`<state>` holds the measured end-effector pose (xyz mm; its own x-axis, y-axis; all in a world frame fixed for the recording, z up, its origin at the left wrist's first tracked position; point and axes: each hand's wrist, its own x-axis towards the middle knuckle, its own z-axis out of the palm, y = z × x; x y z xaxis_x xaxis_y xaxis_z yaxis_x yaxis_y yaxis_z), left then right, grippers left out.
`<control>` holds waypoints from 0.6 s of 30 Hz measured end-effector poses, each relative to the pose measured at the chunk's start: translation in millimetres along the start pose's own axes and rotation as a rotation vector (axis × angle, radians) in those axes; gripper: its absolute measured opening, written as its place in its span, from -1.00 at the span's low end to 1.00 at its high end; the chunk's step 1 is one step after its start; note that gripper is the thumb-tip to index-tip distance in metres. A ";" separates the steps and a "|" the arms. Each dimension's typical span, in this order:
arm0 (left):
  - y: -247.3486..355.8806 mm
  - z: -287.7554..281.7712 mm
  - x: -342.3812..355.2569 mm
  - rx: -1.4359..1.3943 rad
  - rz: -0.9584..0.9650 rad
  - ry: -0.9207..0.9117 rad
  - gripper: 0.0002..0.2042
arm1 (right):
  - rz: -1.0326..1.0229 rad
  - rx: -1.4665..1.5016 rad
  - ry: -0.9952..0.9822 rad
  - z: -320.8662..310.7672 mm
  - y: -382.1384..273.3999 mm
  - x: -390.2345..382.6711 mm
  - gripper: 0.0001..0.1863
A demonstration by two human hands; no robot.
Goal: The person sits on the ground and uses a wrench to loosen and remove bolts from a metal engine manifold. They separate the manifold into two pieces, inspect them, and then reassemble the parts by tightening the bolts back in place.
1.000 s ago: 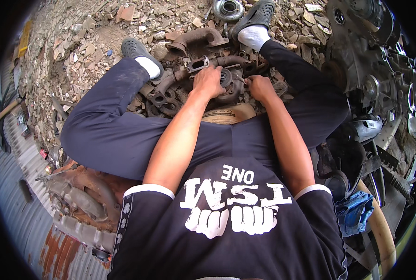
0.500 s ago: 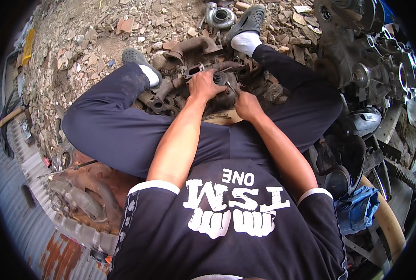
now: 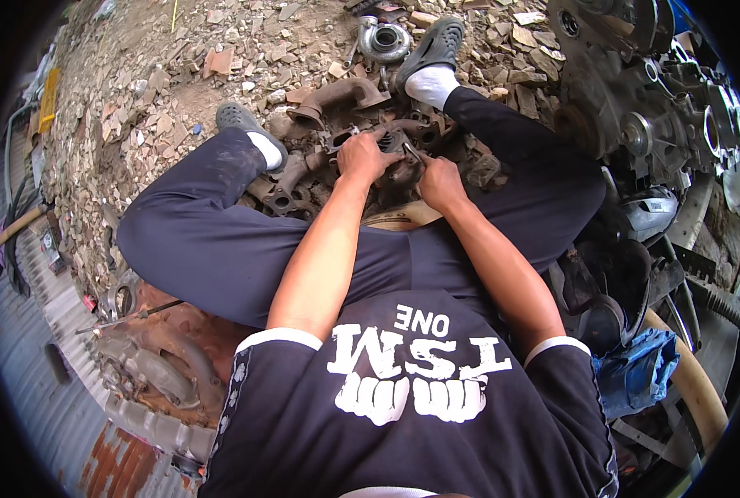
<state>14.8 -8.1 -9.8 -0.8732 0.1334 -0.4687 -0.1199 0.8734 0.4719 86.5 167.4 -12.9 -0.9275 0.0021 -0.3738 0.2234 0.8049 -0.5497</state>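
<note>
My left hand grips the top of a rusty turbocharger housing between my legs, fingers curled over it, thumb pointing right. My right hand is closed on a small metal tool, probably a wrench, held against the housing's right side; its far end is hard to make out. Rusty manifold pieces with flanged ports lie around the housing, over a tan sack-like item. A rusty elbow pipe rests just beyond them.
A silver turbocharger sits on rubble beside my right shoe. Piled engine parts crowd the right, with a blue plastic bag. Rusty castings and corrugated sheet metal lie at the left.
My right hand has moved down and left, closer to my left hand, with the tool now angled along the housing. The view has shifted slightly.
</note>
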 end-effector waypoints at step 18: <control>1.5 1.5 -0.7 0.052 0.093 0.065 -0.31 | -0.133 -0.254 0.057 -29.9 11.0 -23.9 -0.79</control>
<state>16.0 -6.2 -9.9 -0.9083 0.1856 -0.3748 -0.0141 0.8820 0.4709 102.1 193.9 12.3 -0.9606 -0.0859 -0.2642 0.0230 0.9232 -0.3836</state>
